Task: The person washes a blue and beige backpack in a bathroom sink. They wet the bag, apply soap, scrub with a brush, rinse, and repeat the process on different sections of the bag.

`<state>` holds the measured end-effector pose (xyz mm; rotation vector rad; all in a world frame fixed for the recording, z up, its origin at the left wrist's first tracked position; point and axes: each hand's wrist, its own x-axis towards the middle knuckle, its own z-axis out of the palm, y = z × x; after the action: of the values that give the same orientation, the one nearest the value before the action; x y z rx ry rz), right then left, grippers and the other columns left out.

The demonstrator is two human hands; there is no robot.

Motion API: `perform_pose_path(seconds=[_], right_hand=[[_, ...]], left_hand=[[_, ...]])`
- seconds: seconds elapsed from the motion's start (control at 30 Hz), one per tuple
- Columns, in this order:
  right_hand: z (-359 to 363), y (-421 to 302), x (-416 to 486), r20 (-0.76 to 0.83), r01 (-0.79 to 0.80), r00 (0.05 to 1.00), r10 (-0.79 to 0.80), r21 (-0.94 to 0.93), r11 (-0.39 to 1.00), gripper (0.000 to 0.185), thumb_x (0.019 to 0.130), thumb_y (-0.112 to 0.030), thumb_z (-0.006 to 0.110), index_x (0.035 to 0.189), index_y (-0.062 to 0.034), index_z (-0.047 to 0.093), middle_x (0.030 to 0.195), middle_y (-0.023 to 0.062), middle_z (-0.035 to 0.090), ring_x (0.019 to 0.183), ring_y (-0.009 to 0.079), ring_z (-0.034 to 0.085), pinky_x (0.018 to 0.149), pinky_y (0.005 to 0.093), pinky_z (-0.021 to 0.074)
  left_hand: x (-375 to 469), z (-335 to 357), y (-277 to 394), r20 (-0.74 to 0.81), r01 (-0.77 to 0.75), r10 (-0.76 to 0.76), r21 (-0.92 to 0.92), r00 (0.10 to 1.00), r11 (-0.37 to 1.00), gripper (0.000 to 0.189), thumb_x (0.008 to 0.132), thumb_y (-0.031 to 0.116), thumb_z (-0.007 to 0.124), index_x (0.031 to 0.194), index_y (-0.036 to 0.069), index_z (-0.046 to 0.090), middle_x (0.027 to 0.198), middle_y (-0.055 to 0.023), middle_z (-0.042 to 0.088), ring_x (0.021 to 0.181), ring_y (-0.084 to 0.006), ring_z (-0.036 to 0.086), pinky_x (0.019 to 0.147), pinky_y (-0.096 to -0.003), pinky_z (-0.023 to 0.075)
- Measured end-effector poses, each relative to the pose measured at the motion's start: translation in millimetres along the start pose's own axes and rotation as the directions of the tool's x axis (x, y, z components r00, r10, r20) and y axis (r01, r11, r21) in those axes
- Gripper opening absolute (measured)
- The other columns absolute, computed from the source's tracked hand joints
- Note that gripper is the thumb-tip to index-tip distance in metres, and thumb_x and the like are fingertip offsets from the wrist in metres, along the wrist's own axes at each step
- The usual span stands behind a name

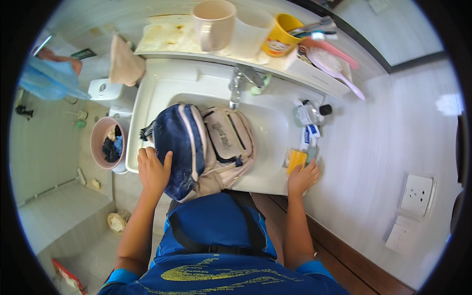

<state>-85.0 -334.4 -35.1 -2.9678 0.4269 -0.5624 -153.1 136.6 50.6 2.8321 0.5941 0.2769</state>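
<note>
A navy and pale pink backpack [179,143] lies in the white washbasin [273,129], its beige front pocket toward the right. Whitish streaks mark the navy fabric. My left hand [154,171] rests on the navy side, thumb spread away from the fingers. Over at the basin's right rim, my right hand [303,177] has its fingers at a yellow block [296,159], which looks like a bar of soap. A greenish-grey item [312,153] sits right beside those fingers. Whether the right hand grips the block or only touches it is unclear.
The chrome faucet [236,88] rises behind the backpack. On the shelf stand a pink mug [214,27], a yellow cup [280,37] and a lilac hairbrush [328,64]. Tubes [309,134] and a clear bottle [309,112] line the right rim. A pink bucket [96,147] holds cloth items.
</note>
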Motion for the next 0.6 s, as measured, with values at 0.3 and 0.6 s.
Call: perform_pose_path(seconds=[0.3,0.6], right_hand=[[-6.1,-239.8,145.0,0.660,-0.692,0.722,-0.208,0.699,-0.182,0.026,0.109,-0.029,0.068,0.113,-0.0034,0.068,0.097,0.0105,0.076,0.084,0.0180,0.071,0.075,0.0301,0.0542],[29.7,-231.2,134.4,0.636,-0.648,0.759,-0.143,0.759,-0.064,0.027,0.107,-0.029,0.068,0.106,-0.0024,0.069,0.098,0.0143,0.076,0.086,0.0210,0.072,0.077,0.0301,0.0553]], left_hand=[[32.5,70.3,3.6,0.350,0.230,0.033,-0.680,0.936,0.696,0.051,0.104,0.034,0.070,0.137,-0.004,0.057,0.124,-0.0293,0.073,0.119,-0.0457,0.070,0.101,-0.0500,0.0531],[63.7,97.3,83.2,0.485,0.304,0.098,-0.679,0.869,0.668,0.056,0.104,0.041,0.072,0.129,-0.008,0.057,0.087,-0.0200,0.064,0.082,-0.0289,0.066,0.076,-0.0417,0.0517]])
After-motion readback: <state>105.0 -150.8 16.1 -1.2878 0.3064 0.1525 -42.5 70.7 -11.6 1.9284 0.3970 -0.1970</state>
